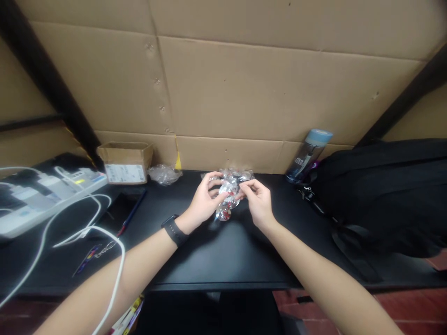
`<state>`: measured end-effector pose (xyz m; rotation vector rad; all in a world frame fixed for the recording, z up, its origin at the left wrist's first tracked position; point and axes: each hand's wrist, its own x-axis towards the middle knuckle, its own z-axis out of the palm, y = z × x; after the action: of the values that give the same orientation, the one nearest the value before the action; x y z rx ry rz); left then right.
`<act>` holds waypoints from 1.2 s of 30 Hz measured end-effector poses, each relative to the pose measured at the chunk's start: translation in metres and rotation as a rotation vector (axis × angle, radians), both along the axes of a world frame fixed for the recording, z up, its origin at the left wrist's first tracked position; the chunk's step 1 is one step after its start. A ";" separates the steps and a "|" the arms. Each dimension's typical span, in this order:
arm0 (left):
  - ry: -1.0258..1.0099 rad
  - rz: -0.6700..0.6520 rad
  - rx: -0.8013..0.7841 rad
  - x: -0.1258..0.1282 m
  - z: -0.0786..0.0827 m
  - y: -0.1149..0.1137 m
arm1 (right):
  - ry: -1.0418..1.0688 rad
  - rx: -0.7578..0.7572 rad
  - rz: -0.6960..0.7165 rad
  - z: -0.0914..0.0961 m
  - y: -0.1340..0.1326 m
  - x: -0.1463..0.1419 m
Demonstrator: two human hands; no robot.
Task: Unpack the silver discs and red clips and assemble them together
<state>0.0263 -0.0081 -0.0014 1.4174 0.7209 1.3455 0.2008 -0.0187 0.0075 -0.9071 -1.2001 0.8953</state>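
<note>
Both my hands meet over the middle of a black desk (216, 251). My left hand (204, 201), with a black watch on its wrist, is closed around a crinkled clear plastic packet (227, 190) that holds small red and silver pieces. My right hand (258, 197) pinches the same packet from the right with thumb and fingers. The packet hangs just above the desk top. What exactly is inside it is too small to make out.
A small cardboard box (126, 161) and a crumpled clear bag (164, 174) sit at the back left. A white power strip (42, 195) with white cables (87, 230) lies left. A blue-capped bottle (307, 156) and a black backpack (380, 195) stand right. Cardboard lines the wall.
</note>
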 end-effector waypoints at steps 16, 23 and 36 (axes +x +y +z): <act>-0.086 0.110 0.036 -0.016 0.004 0.013 | -0.350 0.150 0.059 0.000 0.016 0.025; -0.135 0.020 0.057 -0.019 0.013 0.009 | -0.138 -0.062 0.179 -0.004 0.018 0.024; -0.088 0.003 0.054 -0.015 0.019 0.004 | 0.143 -0.291 0.432 -0.005 0.007 0.007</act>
<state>0.0110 -0.0042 0.0179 1.3905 0.6329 1.4301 0.2080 -0.0113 0.0029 -0.8062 -1.1791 1.4879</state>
